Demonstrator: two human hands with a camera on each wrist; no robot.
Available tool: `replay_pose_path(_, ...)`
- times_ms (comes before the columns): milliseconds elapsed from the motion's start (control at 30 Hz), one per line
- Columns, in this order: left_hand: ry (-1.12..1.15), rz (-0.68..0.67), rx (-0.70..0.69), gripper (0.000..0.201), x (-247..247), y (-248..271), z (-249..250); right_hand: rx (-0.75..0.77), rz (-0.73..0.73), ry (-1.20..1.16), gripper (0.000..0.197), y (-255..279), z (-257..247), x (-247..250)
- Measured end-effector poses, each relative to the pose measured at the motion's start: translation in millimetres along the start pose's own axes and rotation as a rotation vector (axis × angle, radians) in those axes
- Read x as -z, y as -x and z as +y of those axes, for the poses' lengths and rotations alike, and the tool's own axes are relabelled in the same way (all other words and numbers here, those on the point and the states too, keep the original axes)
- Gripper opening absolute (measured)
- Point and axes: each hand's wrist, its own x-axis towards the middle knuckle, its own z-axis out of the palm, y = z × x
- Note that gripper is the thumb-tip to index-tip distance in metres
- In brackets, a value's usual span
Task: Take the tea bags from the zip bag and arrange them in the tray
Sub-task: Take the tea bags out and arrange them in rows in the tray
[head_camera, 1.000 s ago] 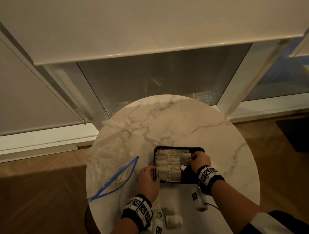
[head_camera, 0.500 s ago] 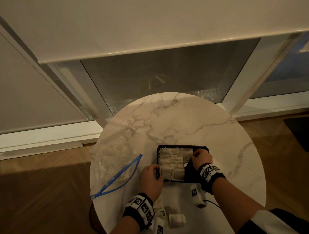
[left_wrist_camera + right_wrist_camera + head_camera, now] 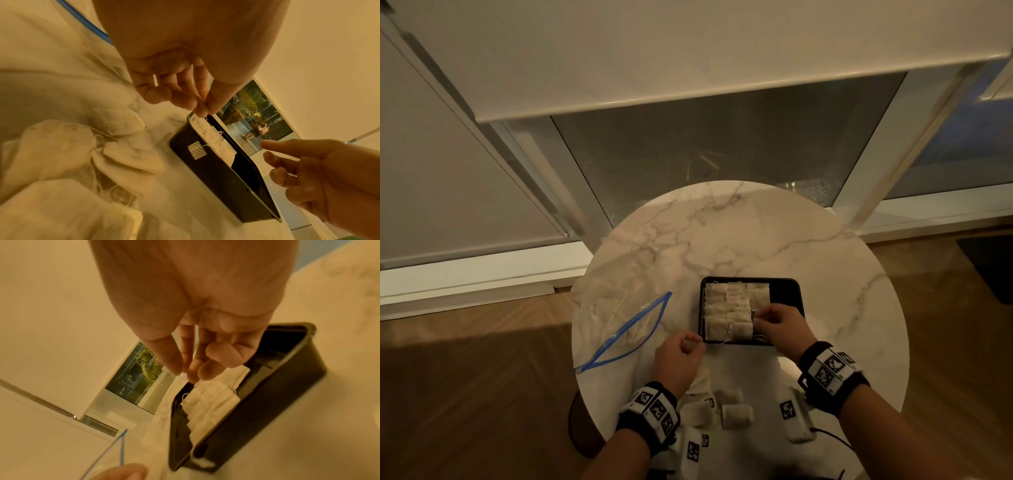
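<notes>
Tea bags [image 3: 729,310], light, soft and easily torn, lie in rows inside the tray [image 3: 786,289]; more [image 3: 736,414] wait on the table [image 3: 722,233]. Left hand [image 3: 679,356] pinches a bag's string at the tray's corner. Right hand [image 3: 779,325], fingers loosely curled, holds nothing. Best gripped by the paper body.

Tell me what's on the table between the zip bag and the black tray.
Head view: the left hand, by the tray's near-left corner. Farther back, bare marble table separates it from the zip bag.

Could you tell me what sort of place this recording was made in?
Probably a home or hotel living space: a round marble table on wooden flooring, beside floor-level windows with roller blinds partly lowered.
</notes>
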Motion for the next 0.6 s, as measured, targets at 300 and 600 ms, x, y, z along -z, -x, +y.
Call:
replay_pose_path(300, -0.199, -0.085, 0.105, 0.005, 2.0, 32.7, -36.2, -0.132, -0.306, 0.292, 0.007, 43.2, 36.2, -30.8)
replay_pose_path(600, -0.252, -0.108, 0.174, 0.019, 22.6, 58.0, -66.9, -0.233, -0.301, 0.528, 0.039, 67.4, 77.8, -60.9)
